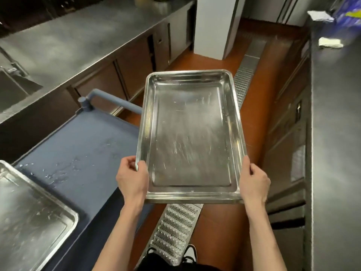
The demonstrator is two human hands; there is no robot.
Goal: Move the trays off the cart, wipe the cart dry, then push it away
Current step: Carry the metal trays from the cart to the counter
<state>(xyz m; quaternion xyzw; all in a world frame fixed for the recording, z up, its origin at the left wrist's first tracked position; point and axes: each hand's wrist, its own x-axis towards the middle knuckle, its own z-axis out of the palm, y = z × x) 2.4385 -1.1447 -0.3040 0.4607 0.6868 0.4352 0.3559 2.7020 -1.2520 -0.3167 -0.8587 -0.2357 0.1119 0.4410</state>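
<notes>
Both hands, left grip [132, 178] and right grip [254, 179], clasp a steel tray [190, 137] by its near corners, its long axis pointing away, held above the floor beside the wet blue cart [78, 153].

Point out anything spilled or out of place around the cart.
Water droplets lie scattered on the blue cart top, between its handle and the tray still resting there. Nothing else looks odd.

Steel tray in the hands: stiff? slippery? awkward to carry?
Steel tray probably stiff: it spans level between left hand and right hand without sagging. Possibly slippery: polished metal, and water beads on the cart top nearby. Likely light, being shallow and empty.
</notes>
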